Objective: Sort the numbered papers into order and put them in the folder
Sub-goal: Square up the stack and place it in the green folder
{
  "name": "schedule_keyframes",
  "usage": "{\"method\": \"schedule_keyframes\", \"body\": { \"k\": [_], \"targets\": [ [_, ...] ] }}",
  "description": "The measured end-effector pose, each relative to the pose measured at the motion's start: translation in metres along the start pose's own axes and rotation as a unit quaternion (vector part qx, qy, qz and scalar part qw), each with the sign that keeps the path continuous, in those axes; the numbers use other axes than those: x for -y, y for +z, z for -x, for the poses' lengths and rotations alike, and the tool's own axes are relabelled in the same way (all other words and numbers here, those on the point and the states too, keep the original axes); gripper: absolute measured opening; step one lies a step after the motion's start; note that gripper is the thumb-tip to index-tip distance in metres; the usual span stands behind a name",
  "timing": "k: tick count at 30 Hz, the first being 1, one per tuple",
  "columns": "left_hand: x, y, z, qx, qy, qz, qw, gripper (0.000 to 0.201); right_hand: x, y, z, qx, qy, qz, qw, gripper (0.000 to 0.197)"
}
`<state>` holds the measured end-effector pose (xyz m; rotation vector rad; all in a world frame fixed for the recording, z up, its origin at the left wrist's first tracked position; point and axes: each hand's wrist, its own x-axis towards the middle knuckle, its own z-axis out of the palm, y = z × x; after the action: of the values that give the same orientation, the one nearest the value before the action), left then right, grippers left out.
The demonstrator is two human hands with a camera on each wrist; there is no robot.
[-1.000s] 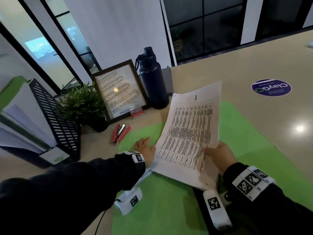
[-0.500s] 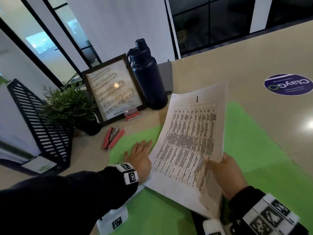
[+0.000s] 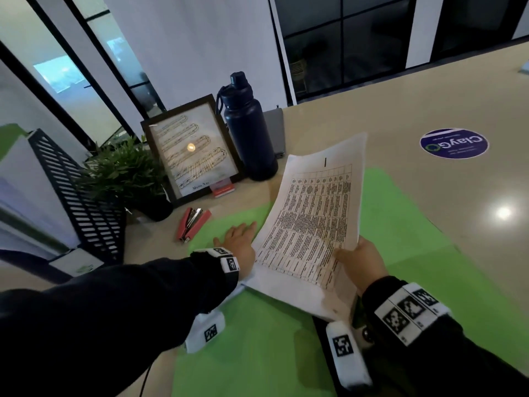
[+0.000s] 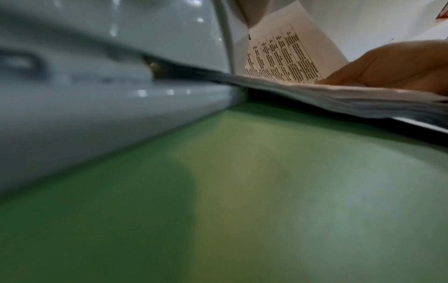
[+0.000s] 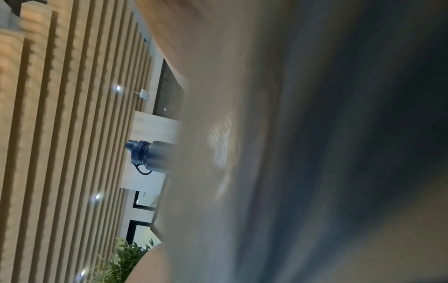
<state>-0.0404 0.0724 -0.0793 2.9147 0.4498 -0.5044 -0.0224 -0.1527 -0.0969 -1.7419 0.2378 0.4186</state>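
Note:
An open green folder (image 3: 406,224) lies flat on the beige table. My right hand (image 3: 357,260) grips the near right edge of a stack of white printed papers (image 3: 312,222), tilted up above the folder; the top sheet carries a table and the number 1. My left hand (image 3: 239,242) lies flat with straight fingers on the folder's left half, beside the stack's left edge. In the left wrist view the green folder (image 4: 242,191) fills the bottom, the papers (image 4: 288,55) rise above it and the right hand (image 4: 392,65) holds them. The right wrist view is mostly blurred paper.
A red stapler (image 3: 193,223) lies left of the folder. Behind stand a framed picture (image 3: 191,150), a dark blue bottle (image 3: 247,130), a small plant (image 3: 126,176) and a black mesh file rack (image 3: 77,196). A round purple sticker (image 3: 453,143) sits at the far right.
The stack has stayed in my right hand, tilted slightly more upright. My left hand has flattened on the folder. The head view has shifted a little.

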Motion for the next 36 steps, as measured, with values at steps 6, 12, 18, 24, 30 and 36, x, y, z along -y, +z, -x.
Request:
{"method": "schedule_keyframes", "body": {
  "k": [6,12,18,24,30,36],
  "targets": [
    [0.003,-0.009,0.006,-0.060,0.000,0.068,0.996,0.063,0.001,0.001,0.001,-0.015,0.000,0.009,1.000,0.035],
    [0.035,-0.047,0.012,-0.146,0.000,0.102,0.984,0.036,-0.001,0.002,-0.001,-0.022,-0.002,0.017,1.000,0.036],
    [0.039,-0.031,0.037,-0.013,0.067,0.189,0.980,0.031,-0.005,0.000,-0.005,-0.045,-0.008,-0.018,0.999,0.034],
    [0.039,0.001,0.039,0.001,0.063,0.136,0.989,0.046,-0.011,-0.001,-0.004,-0.082,-0.020,-0.101,0.991,0.034],
    [0.047,0.002,0.018,-0.031,0.013,0.080,0.996,0.046,-0.016,-0.002,-0.002,-0.100,-0.036,-0.169,0.980,0.029],
    [0.091,-0.006,0.012,-0.040,-0.056,0.058,0.996,0.049,-0.019,-0.006,-0.002,-0.078,-0.032,-0.214,0.973,0.031]
  ]
}}
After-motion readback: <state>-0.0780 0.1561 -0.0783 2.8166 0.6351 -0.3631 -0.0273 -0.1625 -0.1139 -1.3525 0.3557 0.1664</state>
